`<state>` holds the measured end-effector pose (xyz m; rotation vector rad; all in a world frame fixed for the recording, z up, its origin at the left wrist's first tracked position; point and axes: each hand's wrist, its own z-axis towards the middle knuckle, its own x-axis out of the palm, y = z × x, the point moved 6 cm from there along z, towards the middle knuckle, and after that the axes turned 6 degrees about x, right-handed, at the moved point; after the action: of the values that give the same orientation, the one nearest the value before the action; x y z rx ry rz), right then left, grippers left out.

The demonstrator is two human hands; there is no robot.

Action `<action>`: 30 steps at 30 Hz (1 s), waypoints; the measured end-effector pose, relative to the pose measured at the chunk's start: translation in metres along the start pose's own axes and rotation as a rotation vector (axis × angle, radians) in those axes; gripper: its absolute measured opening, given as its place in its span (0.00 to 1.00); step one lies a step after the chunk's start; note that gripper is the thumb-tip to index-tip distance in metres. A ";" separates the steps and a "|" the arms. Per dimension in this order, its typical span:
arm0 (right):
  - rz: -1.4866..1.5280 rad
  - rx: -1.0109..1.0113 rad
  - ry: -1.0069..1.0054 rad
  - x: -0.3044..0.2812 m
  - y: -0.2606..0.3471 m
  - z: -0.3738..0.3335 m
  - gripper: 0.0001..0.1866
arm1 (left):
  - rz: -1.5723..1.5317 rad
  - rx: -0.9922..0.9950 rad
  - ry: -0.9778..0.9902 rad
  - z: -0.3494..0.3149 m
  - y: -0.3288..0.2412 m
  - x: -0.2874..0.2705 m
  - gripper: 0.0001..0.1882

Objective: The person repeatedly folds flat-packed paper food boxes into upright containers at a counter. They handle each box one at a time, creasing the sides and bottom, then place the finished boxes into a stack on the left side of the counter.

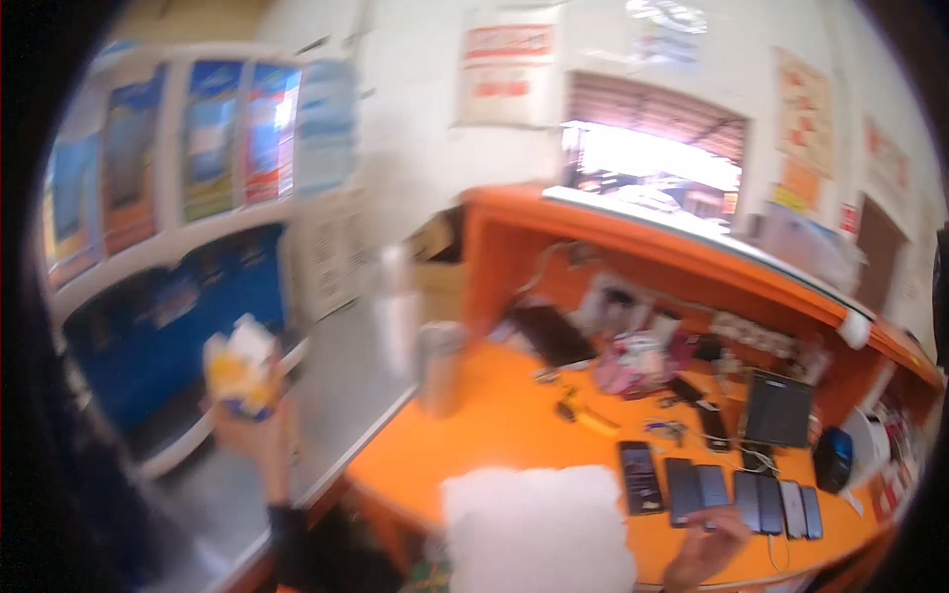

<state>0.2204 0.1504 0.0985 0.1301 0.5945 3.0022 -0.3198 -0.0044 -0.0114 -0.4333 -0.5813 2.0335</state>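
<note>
We see an orange desk [514, 415]. On it, the phones [712, 484] are black, dark grey and lighter grey, and one tool [593, 419] is yellow with black. To the left of the desk, the held item [247, 368] shows white and yellow, with dark blue at the bottom; the wide panel [168, 326] is deep blue, bordered white. Behind the desk, we notice a white wall [415, 109] and a poster [509, 67], white with red blocks.

Orange desk [504, 425] – a row of phones [746, 497] is laid near its right side; a yellow item [598, 423] and grey cylinder [440, 374] are set farther left.
</note>
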 end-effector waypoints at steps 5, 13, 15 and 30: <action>-0.228 0.413 0.218 0.015 -0.048 -0.042 0.09 | -0.309 0.007 0.043 -0.057 -0.042 -0.048 0.41; -0.139 0.949 -0.007 -0.005 -0.127 -0.120 0.05 | -0.378 0.291 1.086 -0.174 -0.206 0.025 0.26; -0.282 0.925 0.048 0.000 -0.130 -0.111 0.04 | -0.332 0.297 1.206 -0.173 -0.225 0.038 0.25; -0.412 1.012 0.191 0.014 -0.140 -0.107 0.14 | -0.210 0.407 1.253 -0.183 -0.233 0.057 0.20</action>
<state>0.2049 0.2403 -0.0524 -0.2021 1.8217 2.0708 -0.0901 0.1895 -0.0361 -1.1695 0.5218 1.2601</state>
